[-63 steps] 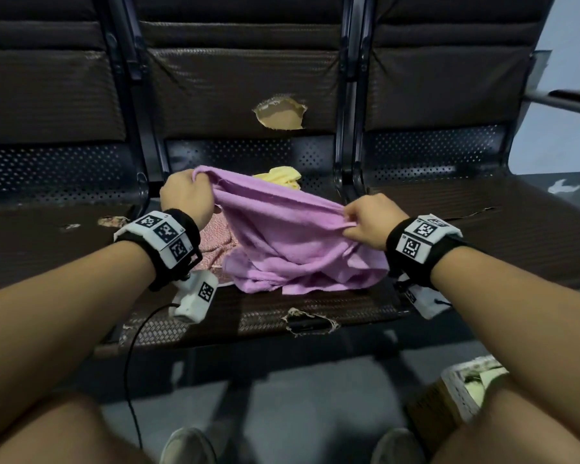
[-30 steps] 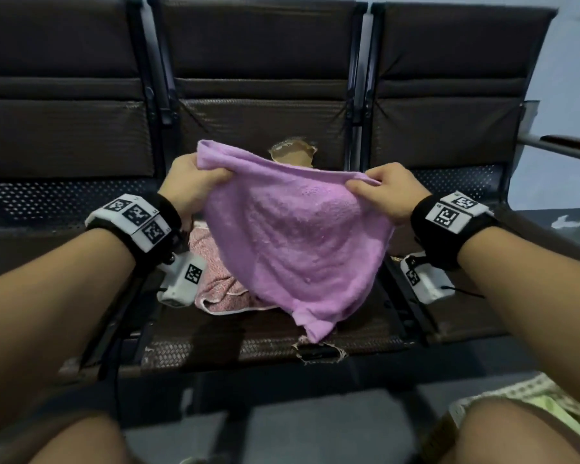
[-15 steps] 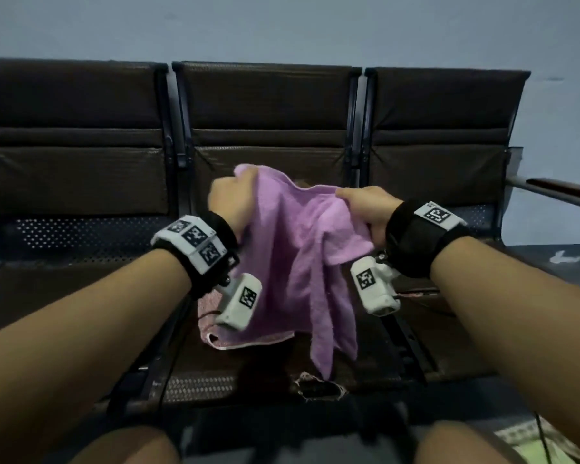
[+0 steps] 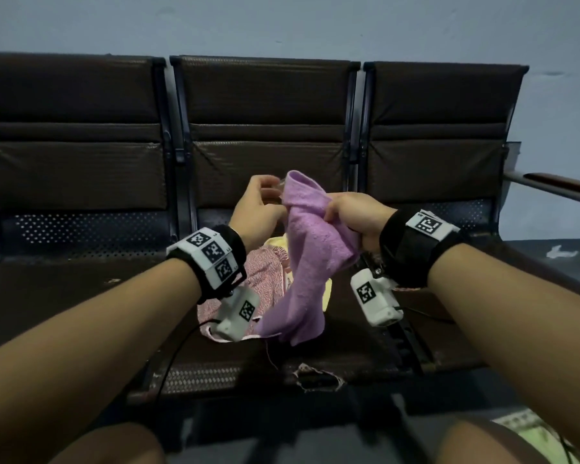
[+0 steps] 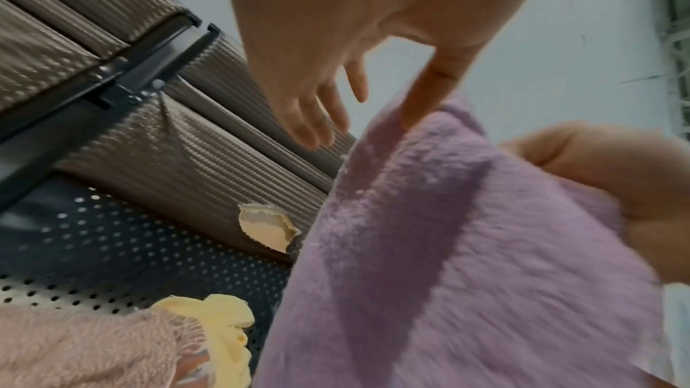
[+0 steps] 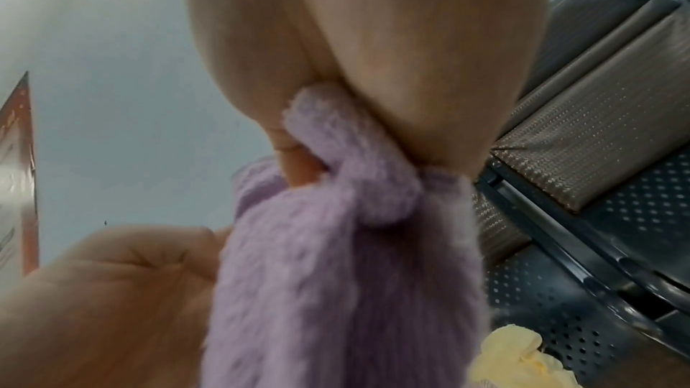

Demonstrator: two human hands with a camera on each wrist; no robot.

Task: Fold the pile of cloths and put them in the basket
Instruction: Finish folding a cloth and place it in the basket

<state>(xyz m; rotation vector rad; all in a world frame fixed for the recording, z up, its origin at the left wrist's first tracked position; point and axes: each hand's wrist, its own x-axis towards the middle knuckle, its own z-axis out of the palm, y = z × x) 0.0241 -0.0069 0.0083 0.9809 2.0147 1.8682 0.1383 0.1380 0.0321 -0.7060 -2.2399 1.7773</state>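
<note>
A purple cloth (image 4: 310,262) hangs doubled over above the middle seat, its lower end touching the seat. My right hand (image 4: 335,209) grips its gathered top edge; the right wrist view shows the fingers curled round the bunched purple cloth (image 6: 336,291). My left hand (image 4: 272,189) is just left of the cloth's top with its fingers straight and spread. In the left wrist view only the thumb (image 5: 429,93) touches the purple cloth (image 5: 467,276). Under it on the seat lie a pink cloth (image 4: 265,279) and a yellow cloth (image 4: 277,244).
A row of three dark bench seats (image 4: 81,296) stands against a pale wall. The middle seat has a torn front edge (image 4: 315,376) and a torn backrest patch (image 5: 267,229). A pale green basket corner (image 4: 529,430) shows at bottom right, beside my knee. An armrest (image 4: 563,187) juts at the right.
My hands came together, doubling the spread purple cloth. The left hand let go of its corner and opened; the right hand now holds the gathered top. The view tilted upward.
</note>
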